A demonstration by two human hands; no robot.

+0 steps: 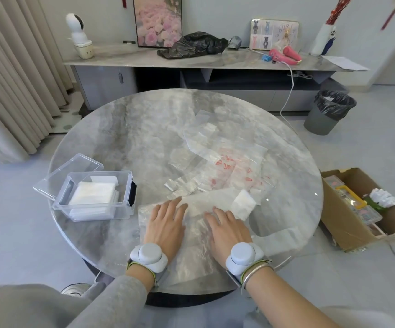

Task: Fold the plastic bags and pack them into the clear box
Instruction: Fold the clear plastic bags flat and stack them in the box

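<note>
A large translucent plastic bag lies flat on the near side of the round marble table. My left hand and my right hand press flat on it, fingers straight, side by side. A small folded white bag lies at the bag's far right corner. Beyond it lies a loose pile of clear bags, some with red print. The clear box stands at the table's left with folded white bags stacked inside, its lid open behind it.
A cardboard box with odds and ends sits on the floor to the right. A grey bin with a black liner stands farther back. A long sideboard behind the table carries a black bag, a camera and a clock.
</note>
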